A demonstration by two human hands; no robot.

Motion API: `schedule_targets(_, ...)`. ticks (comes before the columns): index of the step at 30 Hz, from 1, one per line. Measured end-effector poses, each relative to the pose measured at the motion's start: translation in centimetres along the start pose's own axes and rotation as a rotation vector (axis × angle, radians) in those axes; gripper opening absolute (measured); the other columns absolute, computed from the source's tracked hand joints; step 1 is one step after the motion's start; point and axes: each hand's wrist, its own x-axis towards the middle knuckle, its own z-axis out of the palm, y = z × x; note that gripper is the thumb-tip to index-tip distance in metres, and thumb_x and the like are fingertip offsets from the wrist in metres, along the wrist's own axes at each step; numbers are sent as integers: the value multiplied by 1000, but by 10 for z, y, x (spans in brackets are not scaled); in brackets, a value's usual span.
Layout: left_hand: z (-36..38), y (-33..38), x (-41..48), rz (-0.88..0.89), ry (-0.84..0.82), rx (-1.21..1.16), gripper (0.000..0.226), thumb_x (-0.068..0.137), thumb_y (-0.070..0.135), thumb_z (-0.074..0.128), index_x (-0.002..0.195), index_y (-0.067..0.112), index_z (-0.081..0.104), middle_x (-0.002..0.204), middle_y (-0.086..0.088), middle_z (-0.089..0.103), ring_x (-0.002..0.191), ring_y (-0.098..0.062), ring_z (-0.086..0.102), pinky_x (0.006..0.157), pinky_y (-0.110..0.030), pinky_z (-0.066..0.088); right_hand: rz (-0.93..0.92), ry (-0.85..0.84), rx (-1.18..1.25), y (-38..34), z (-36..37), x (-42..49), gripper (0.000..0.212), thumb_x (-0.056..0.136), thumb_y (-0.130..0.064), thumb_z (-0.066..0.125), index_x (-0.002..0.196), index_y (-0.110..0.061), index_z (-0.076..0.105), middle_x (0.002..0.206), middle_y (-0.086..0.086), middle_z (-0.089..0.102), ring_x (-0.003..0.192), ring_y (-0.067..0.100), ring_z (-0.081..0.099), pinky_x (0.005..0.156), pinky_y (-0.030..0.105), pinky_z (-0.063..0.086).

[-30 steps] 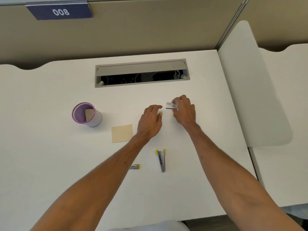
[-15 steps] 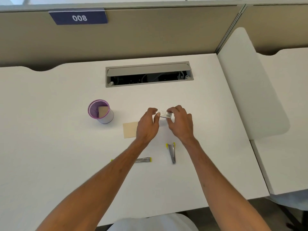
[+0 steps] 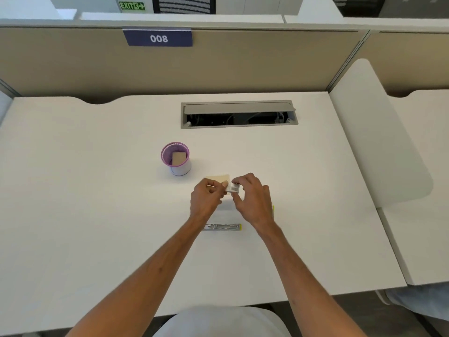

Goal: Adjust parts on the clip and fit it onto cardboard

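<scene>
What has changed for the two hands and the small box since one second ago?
The left hand came up to the small box and now pinches its left end. The right hand keeps its grip on the box. The purple cup and the metal piece stayed on the desk.

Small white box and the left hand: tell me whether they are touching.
Touching. The head view shows the left hand with its fingertips against the left end of the small white box, which the right hand pinches from the other side.
</scene>
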Motion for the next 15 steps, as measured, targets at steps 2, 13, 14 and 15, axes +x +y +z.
schedule_targets(2, -10, -5, -5, -25, -5, -37, 38, 95, 40, 86, 103, 6, 71, 90, -9, 84, 90, -24, 83, 80, -43, 70, -10, -5, 10, -10, 5, -6, 29, 95, -20, 74, 124, -25, 70, 120, -7, 62, 115, 20, 62, 89, 42, 44)
schedule_targets(13, -44, -24, -26, -99, 83, -209, 52, 81, 39, 99, 107, 4, 71, 86, -12, 83, 79, -26, 84, 84, -36, 69, -4, 16, 265, -46, 29, -33, 40, 93, -6, 77, 129, -20, 67, 123, -9, 61, 104, 6, 65, 87, 22, 51)
schedule_targets(14, -45, -25, -27, -101, 93, -220, 51, 81, 38, 99, 107, 4, 71, 85, -11, 83, 79, -26, 84, 85, -37, 69, 5, 18, 281, -47, 30, -34, 41, 93, -5, 77, 130, -19, 67, 123, -9, 61, 103, 4, 64, 87, 20, 49)
schedule_targets(15, -46, -27, -27, -105, 104, -232, 50, 81, 38, 99, 106, 5, 71, 85, -10, 84, 79, -26, 84, 86, -37, 69, 14, 19, 299, -49, 31, -36, 42, 92, -3, 77, 130, -19, 68, 124, -8, 62, 102, 2, 64, 88, 19, 49)
